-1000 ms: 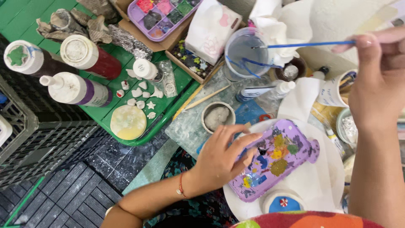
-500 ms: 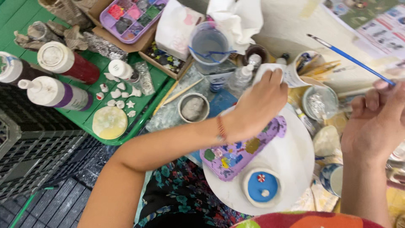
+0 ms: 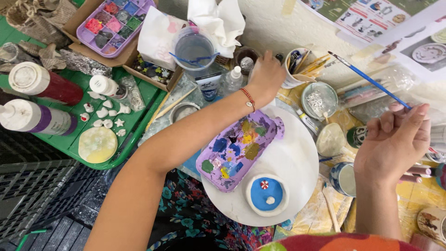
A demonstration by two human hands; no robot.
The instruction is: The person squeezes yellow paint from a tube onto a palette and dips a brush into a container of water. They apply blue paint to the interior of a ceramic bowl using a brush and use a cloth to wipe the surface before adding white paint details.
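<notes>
Above the round white turntable (image 3: 288, 162), the right hand (image 3: 392, 142) pinches a thin blue paintbrush (image 3: 369, 80); the left hand (image 3: 265, 76), fingers hidden, reaches among small jars.

A green tray (image 3: 144, 100) sits at 9 o'clock, bearing 2 capped paint bottles (image 3: 44, 83), small white clay shapes (image 3: 104, 114) and a pale round disc (image 3: 97, 145). At 12 o'clock a clear water cup (image 3: 194, 49) stands beside crumpled tissue (image 3: 218, 21). At 11 o'clock lies a purple paint tray (image 3: 118, 21). A black crate (image 3: 32, 190) fills 8 o'clock.
</notes>
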